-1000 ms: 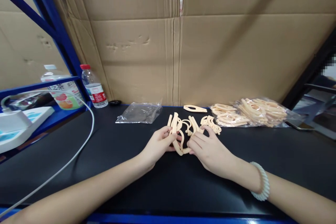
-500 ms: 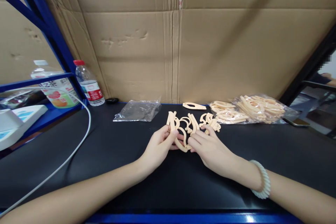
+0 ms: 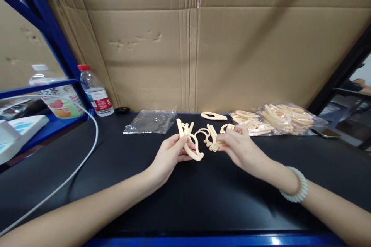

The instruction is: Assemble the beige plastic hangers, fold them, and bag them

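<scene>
My left hand (image 3: 171, 153) is closed around a cream plastic folding-hanger assembly (image 3: 196, 156), with curved and straight arms fanning up and down from the fingers. To the right, my right hand (image 3: 242, 146) is bent over the loose parts, its fingers pinched on a small cream hanger piece (image 3: 220, 145), mostly hidden and slightly blurred. Between the hands lie straight cream arms (image 3: 212, 135) and curved hook pieces (image 3: 203, 131) on the black tabletop. More small cream parts (image 3: 224, 127) show partly behind my right fingers.
A flat clear plastic bag (image 3: 150, 120) lies at the back left. One cream folded hanger (image 3: 213, 116) and bagged bundles of hangers (image 3: 286, 119) lie at the back right. A red-capped bottle (image 3: 97, 94), a white cable (image 3: 94, 142) and a blue rack (image 3: 55, 42) are on the left.
My right hand has come away from the assembly and moved right and slightly up to the loose parts. My left hand has tilted the assembly and shifted slightly left.
</scene>
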`<state>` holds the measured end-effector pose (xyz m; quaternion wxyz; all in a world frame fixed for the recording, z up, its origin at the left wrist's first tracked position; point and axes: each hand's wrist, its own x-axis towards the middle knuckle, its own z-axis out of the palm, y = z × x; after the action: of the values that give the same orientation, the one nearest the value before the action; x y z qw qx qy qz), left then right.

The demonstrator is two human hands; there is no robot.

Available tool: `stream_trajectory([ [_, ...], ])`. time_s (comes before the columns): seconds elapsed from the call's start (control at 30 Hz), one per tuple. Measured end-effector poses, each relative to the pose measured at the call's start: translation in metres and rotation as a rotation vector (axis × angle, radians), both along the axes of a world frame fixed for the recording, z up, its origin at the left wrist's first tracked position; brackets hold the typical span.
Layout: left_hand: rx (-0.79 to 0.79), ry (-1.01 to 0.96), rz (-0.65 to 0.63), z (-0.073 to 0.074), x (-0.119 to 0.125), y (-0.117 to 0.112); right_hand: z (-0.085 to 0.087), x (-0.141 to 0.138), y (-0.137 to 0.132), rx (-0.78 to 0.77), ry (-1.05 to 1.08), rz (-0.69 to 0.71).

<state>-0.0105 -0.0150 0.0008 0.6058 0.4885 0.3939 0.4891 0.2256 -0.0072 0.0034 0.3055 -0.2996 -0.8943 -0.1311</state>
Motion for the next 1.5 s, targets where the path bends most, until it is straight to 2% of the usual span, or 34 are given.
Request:
stream_trajectory([
  [0.1, -0.053, -0.016, 0.008, -0.001, 0.001, 0.000, 0.006, 0.017, 0.014, 0.001, 0.024, -0.136],
  [0.17, -0.079, -0.022, 0.020, -0.002, 0.001, 0.001, 0.008, 0.025, 0.021, 0.003, -0.006, -0.160],
  [0.4, -0.103, -0.082, 0.013, -0.002, -0.003, 0.005, 0.003, 0.021, 0.021, -0.185, -0.084, -0.051],
  [0.57, -0.105, -0.080, 0.007, -0.003, -0.003, 0.004, -0.006, 0.012, 0.018, -0.243, -0.102, 0.026],
  [0.73, -0.089, -0.074, -0.024, -0.003, -0.004, 0.004, -0.010, 0.012, 0.018, -0.309, -0.070, -0.003],
  [1.0, -0.092, -0.068, -0.030, -0.002, -0.004, 0.004, -0.008, 0.012, 0.019, -0.295, -0.046, -0.020],
  [1.3, -0.113, -0.066, -0.028, 0.001, -0.003, 0.004, -0.022, 0.032, 0.042, -0.240, 0.020, -0.115],
  [1.5, -0.121, -0.060, -0.018, 0.000, -0.003, 0.004, -0.023, 0.030, 0.045, -0.230, -0.023, -0.154],
])
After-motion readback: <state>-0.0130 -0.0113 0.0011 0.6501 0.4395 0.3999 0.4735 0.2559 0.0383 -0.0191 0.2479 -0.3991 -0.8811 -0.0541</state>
